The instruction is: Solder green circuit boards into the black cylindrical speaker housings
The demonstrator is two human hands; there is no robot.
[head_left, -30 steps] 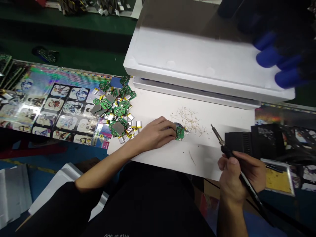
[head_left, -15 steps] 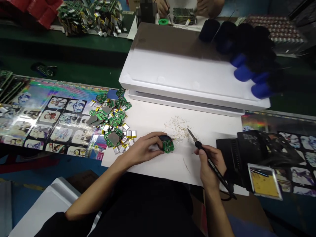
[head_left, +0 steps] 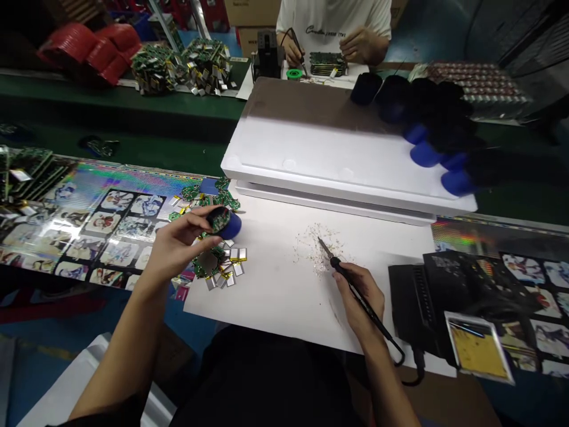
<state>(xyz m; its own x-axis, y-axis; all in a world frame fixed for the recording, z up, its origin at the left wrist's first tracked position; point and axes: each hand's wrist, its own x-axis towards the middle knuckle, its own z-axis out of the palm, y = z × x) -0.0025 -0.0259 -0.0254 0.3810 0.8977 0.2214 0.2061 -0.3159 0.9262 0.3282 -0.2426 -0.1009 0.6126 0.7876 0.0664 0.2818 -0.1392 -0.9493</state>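
My left hand (head_left: 181,242) is raised above the table, shut on a round blue item with a green circuit board (head_left: 220,220) on its face. Below it lies a heap of green circuit boards and small silver pouch cells with yellow-taped tabs (head_left: 217,262). My right hand (head_left: 359,299) grips a black soldering iron (head_left: 352,293) like a pen. Its metal tip points down at a scatter of pale solder crumbs (head_left: 317,248) on a white sheet (head_left: 271,296), close above them.
A white foam slab (head_left: 333,157) lies behind the sheet, with dark blue-ended cylinders (head_left: 427,142) blurred above it. A black soldering station (head_left: 411,302) and yellow sponge tray (head_left: 478,350) stand right. A co-worker (head_left: 329,29) solders across the bench.
My left hand has lifted the round item and moved it left, over the heap. My right hand has moved the iron left, toward the solder crumbs. The view has tilted up.
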